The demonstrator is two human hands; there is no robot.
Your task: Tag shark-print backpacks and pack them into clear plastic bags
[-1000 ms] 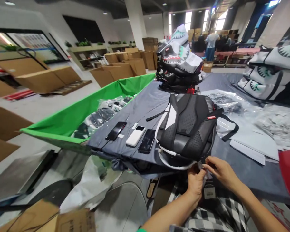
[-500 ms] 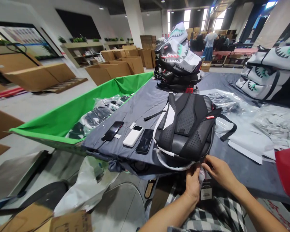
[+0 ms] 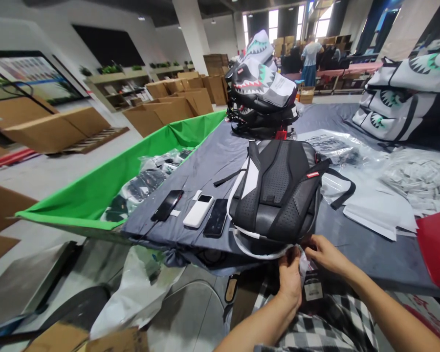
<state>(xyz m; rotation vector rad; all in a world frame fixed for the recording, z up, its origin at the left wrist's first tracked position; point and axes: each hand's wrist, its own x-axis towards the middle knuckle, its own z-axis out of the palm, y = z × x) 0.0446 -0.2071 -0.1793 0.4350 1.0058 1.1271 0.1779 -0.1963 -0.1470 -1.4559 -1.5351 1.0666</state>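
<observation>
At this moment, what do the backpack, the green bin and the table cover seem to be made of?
Backpack: probably black synthetic leather, given its soft sheen, with dotted, more matte padding on its back. Green bin: likely coated fabric, smooth and slightly creased along its wall. Table cover: grey matte cloth, judging by its wrinkles and bunched edge; the fibre can't be told.

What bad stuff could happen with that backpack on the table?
The backpack lies by the near edge of the table, so it might slip off if the hands tug it. It could also bump the black phone right beside it. The bags behind are piled unevenly and might topple.
</observation>
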